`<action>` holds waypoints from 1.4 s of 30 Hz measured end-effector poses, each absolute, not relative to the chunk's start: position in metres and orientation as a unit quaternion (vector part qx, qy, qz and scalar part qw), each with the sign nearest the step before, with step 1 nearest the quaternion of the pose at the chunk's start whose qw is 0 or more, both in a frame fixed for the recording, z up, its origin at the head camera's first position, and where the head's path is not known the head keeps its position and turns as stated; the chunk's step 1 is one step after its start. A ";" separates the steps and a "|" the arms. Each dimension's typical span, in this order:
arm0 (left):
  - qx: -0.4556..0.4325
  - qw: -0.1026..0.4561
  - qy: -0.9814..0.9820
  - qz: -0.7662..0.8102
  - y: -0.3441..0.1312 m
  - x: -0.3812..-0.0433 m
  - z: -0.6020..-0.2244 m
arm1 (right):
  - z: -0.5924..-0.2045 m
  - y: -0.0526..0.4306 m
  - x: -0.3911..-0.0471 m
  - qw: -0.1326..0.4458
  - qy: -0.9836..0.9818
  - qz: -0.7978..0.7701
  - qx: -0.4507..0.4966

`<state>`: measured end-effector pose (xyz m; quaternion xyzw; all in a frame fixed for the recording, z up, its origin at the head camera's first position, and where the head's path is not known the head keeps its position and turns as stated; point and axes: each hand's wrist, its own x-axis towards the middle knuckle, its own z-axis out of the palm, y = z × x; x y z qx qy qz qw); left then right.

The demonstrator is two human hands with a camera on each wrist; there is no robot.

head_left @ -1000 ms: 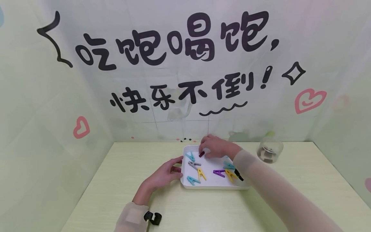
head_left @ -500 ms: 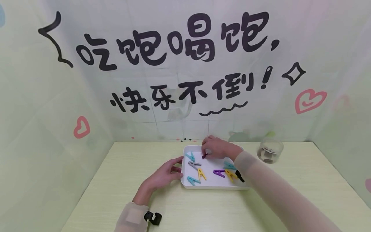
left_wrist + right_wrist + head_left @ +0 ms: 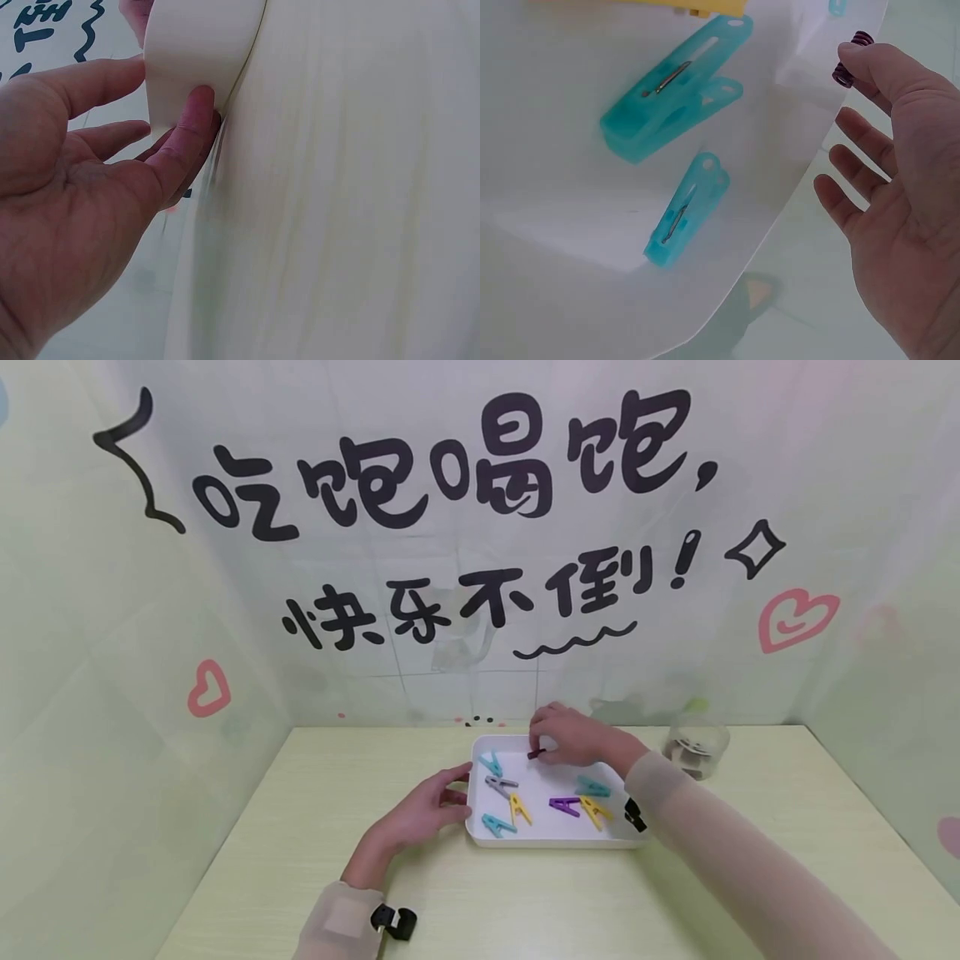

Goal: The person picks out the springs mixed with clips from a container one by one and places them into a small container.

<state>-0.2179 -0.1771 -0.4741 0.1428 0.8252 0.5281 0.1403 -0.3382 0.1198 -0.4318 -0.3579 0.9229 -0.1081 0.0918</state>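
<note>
My right hand [image 3: 573, 735] pinches a small dark red coil spring [image 3: 845, 73] between thumb and index finger, over the back of a white tray [image 3: 543, 783]. In the right wrist view its other fingers spread apart beside the tray's edge. My left hand [image 3: 427, 810] touches the tray's left wall, thumb and fingers extended along it. Clothespins lie loose inside: teal ones [image 3: 592, 787], a grey one [image 3: 500, 785], a purple one [image 3: 565, 807] and yellow ones [image 3: 519, 810]. Close below the right wrist camera lie two teal clothespins [image 3: 675, 86].
A clear jar [image 3: 696, 745] with something dark inside stands on the pale wooden table [image 3: 300, 802], right of the tray. Behind the table hangs a printed curtain [image 3: 420, 693]. Black camera mounts, like the left one [image 3: 395, 922], sit on both wrists.
My right hand has shifted a little to the right with the spring, and more of the teal clothespin at the tray's right shows. The left hand keeps its place on the tray wall.
</note>
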 end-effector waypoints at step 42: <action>0.146 0.141 0.825 0.527 -0.177 -0.220 -0.474 | -0.409 0.195 -0.306 -0.035 0.883 -0.328 -0.335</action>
